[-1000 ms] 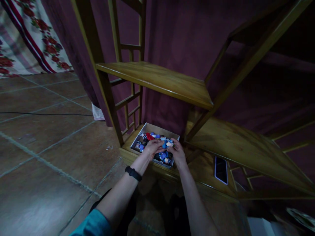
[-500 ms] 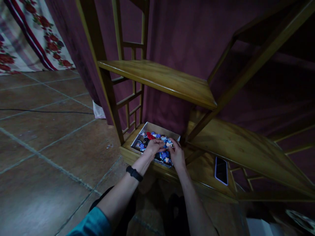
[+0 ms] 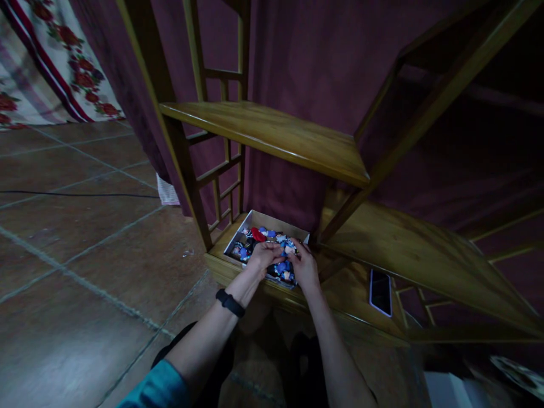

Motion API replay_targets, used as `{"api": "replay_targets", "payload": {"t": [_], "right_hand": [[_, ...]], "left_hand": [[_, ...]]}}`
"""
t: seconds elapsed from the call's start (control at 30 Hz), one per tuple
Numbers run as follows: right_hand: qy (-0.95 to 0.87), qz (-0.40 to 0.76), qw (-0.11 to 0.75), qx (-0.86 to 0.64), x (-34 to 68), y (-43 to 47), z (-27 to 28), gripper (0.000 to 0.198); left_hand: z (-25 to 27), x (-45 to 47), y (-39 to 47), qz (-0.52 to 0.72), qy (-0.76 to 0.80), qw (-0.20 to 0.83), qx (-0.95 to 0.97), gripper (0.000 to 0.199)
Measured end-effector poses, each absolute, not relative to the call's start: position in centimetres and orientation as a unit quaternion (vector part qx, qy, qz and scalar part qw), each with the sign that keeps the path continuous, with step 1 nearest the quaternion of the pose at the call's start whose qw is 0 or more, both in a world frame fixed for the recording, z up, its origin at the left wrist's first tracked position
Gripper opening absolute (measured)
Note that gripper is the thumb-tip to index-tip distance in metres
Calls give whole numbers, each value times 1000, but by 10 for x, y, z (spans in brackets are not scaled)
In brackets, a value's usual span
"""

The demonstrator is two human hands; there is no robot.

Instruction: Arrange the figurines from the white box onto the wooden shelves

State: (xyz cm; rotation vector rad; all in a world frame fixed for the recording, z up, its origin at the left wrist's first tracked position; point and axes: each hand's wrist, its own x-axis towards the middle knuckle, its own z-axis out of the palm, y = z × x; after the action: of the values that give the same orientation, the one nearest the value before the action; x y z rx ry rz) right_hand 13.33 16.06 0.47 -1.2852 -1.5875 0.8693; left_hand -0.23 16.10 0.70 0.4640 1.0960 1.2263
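Note:
A shallow cardboard box point(image 3: 278, 222) stands on the lowest wooden shelf, holding several small figurines in blue, purple, black and red. Over the box, my left hand point(image 3: 264, 256) and my right hand point(image 3: 304, 266) come together on one small blue figurine point(image 3: 289, 248) with a pale face. The fingers of both hands are closed around it, the left from its left side and the right from its right. A red piece point(image 3: 257, 234) lies among the figurines at the back left. Part of the box's contents is hidden beneath my hands.
An upper wooden shelf point(image 3: 272, 133) juts out above the box. A slanting wooden post point(image 3: 344, 215) rises right of it. A phone-like dark rectangle with a light purple edge point(image 3: 380, 292) lies on the lower shelf. A purple curtain point(image 3: 297, 73) hangs behind.
The view has shifted slightly, so the shelf appears a little further left. Both hands stay at the same figurine over the box, with hardly any movement.

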Motion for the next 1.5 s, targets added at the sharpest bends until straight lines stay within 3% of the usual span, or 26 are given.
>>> {"api": "replay_targets", "payload": {"t": [0.63, 1.0, 1.5], "right_hand": [[-633, 372, 460, -500, 136, 165, -4, 37], [-684, 345, 376, -521, 138, 170, -9, 30], [-734, 317, 344, -493, 142, 160, 0, 30]], "left_hand": [[-4, -1, 166, 520, 472, 689, 180, 15], [-10, -11, 164, 492, 473, 717, 140, 12], [-10, -16, 157, 454, 487, 732, 142, 13]]}}
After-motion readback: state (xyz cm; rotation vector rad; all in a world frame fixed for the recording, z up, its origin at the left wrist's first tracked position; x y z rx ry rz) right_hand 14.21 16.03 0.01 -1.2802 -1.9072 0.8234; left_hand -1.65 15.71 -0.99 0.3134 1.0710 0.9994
